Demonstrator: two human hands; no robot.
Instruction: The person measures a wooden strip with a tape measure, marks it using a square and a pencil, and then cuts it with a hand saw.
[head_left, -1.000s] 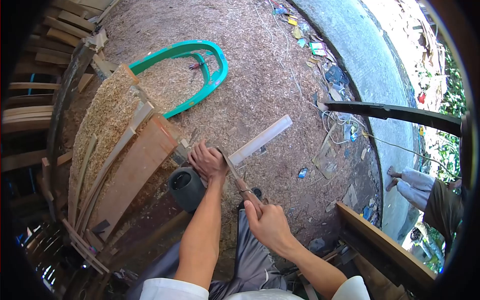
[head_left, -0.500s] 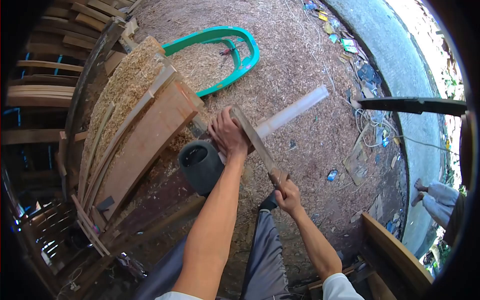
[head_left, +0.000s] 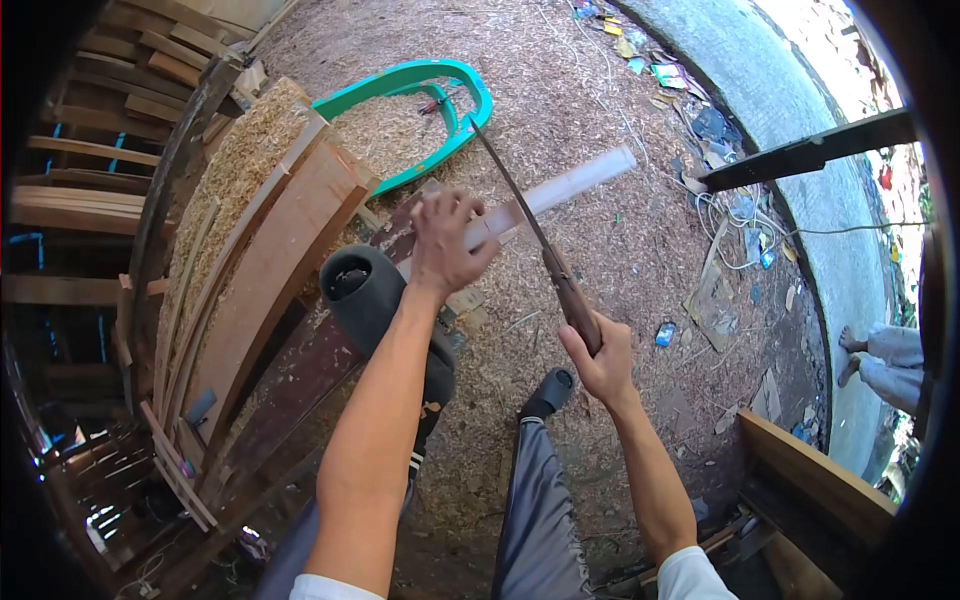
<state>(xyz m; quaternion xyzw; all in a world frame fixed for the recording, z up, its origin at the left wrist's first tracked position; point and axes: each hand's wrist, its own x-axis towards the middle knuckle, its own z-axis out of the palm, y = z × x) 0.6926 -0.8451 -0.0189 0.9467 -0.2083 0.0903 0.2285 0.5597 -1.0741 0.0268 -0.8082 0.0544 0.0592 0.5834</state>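
Observation:
My right hand (head_left: 603, 360) is closed around the brown handle of a handsaw (head_left: 514, 188), whose dark blade points away from me and appears almost edge-on. The blade crosses over a long pale wooden board (head_left: 585, 174). My left hand (head_left: 445, 245) bears down on that board just left of the saw, fingers bent over its far side and thumb toward the blade. Under the board is a dark reddish plank (head_left: 300, 385). My left foot, in a black slipper (head_left: 365, 300), is up beside my left hand.
A wide brown plank (head_left: 275, 270) leans over a heap of shavings (head_left: 250, 150) at left. Beyond lies a green plastic frame (head_left: 465, 140). Litter lines the concrete ledge (head_left: 780, 130) at right, near a dark post (head_left: 800, 160). Another person's legs (head_left: 890, 365) show at far right.
The saw has turned from showing its broad side to nearly edge-on, its tip now pointing farther away. My right hand has risen in view; my left hand's fingers have spread on the board.

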